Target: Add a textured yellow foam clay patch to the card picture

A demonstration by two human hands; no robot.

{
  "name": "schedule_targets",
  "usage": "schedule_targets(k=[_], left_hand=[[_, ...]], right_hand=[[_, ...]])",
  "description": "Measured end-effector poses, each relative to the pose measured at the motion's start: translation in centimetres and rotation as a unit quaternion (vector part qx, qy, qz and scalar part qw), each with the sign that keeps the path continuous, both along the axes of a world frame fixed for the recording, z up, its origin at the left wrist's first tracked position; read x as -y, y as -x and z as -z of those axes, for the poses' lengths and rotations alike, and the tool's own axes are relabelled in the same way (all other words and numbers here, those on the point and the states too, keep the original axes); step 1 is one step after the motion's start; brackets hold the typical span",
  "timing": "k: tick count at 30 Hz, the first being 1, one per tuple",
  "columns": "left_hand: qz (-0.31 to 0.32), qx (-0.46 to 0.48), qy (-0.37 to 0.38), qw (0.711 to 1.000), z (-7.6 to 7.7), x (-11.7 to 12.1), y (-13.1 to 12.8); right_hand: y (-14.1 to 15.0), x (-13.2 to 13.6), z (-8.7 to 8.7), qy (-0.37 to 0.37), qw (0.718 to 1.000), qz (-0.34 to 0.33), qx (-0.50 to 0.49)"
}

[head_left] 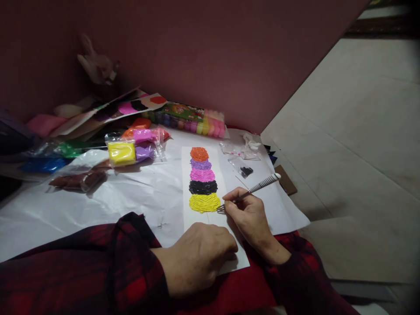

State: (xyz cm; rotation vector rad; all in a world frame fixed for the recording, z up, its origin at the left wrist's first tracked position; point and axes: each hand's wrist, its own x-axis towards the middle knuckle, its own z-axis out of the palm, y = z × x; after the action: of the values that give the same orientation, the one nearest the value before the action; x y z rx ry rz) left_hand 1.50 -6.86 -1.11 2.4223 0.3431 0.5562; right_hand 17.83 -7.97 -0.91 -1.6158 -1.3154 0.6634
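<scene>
1. Yellow clay-like strands form the nearest band (204,203) on a white card strip (219,168); beyond it, toward the strip's far end, come black (202,187), pink (202,175), purple (201,164) and orange (199,154) bands.
2. The card strip lies on a white cover sheet (154,186), nearer its right edge than its left, its near end reaching past the sheet's near edge over red cloth (229,291).
3. The right hand (251,216) grips a small fork (262,183) between thumb and fingers, the tines at the yellow band's right edge, the patterned handle slanting toward the sheet's right edge.
4. The left hand (197,258) rests over the strip's near part, fingers curled under; whether they hold anything, I cannot tell.
5. Near the sheet's far right corner are a small bag with black bits (245,170) and a clear bag with white stuff (251,142).
6. Along the far edge lies a long pack of coloured pieces (197,120).
7. Toward the far left corner, a yellow packet (121,153) lies among other wrapped colours, with a brown packet (78,177) nearer.
</scene>
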Motion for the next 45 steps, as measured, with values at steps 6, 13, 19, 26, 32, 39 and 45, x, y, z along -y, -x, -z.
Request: schedule_targets(k=[6,13,19,26,32,39,45], left_hand=[[0.003,-0.006,0.004,1.000,-0.12,-0.05,-0.01],[0.003,0.002,0.003,1.000,0.25,-0.11,-0.04],[0.002,-0.005,-0.002,1.000,0.10,-0.12,-0.01],[0.002,-0.006,0.005,1.000,0.05,-0.09,0.01],[0.009,-0.006,0.027,1.000,-0.20,-0.10,0.18],[-0.001,-0.016,0.024,1.000,-0.18,-0.09,0.12],[0.019,-0.039,0.029,0.999,-0.29,-0.07,-0.07]], right_hand=[[-0.07,-0.07,-0.04,0.002,1.000,0.004,0.006],[-0.04,-0.24,-0.20,-0.001,1.000,0.010,0.004],[0.03,-0.07,-0.23,0.010,1.000,0.009,0.022],[0.03,-0.09,-0.60,-0.007,0.999,0.030,0.028],[-0.29,-0.04,-0.33,-0.020,0.998,0.048,-0.027],[0.05,0.23,0.01,-0.016,0.998,-0.036,-0.039],[0.34,0.25,0.06,-0.022,0.998,-0.050,-0.013]])
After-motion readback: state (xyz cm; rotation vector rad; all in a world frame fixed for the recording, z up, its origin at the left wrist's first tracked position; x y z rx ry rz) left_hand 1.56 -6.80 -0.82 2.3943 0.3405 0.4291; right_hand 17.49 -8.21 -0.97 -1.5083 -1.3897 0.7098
